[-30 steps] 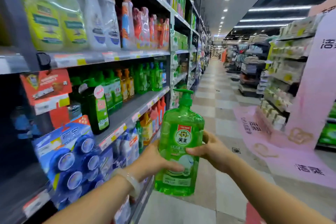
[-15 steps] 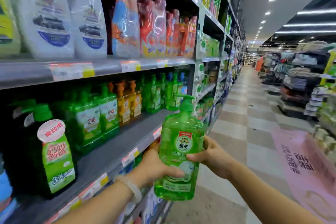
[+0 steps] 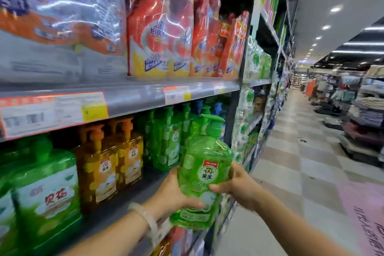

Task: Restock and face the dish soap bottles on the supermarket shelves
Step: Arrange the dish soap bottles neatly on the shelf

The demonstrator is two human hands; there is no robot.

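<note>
**Both hands on the green bottle at the shelf edge**

Left hand (image 3: 174,195) and right hand (image 3: 236,188) are curled around the green soap bottle (image 3: 204,174), upright, label out, just in front of the shelf (image 3: 124,206). Behind it stand green bottles (image 3: 168,143); orange bottles (image 3: 116,162) sit further left.

The translucent green plastic pump bottle (image 3: 204,174) bears a red, white and green label with a tiger face. On the grey metal shelf (image 3: 116,208) stand amber-orange pump bottles (image 3: 116,164) and green ones (image 3: 166,143). The floor (image 3: 291,151) is beige-and-grey chequered.
</note>
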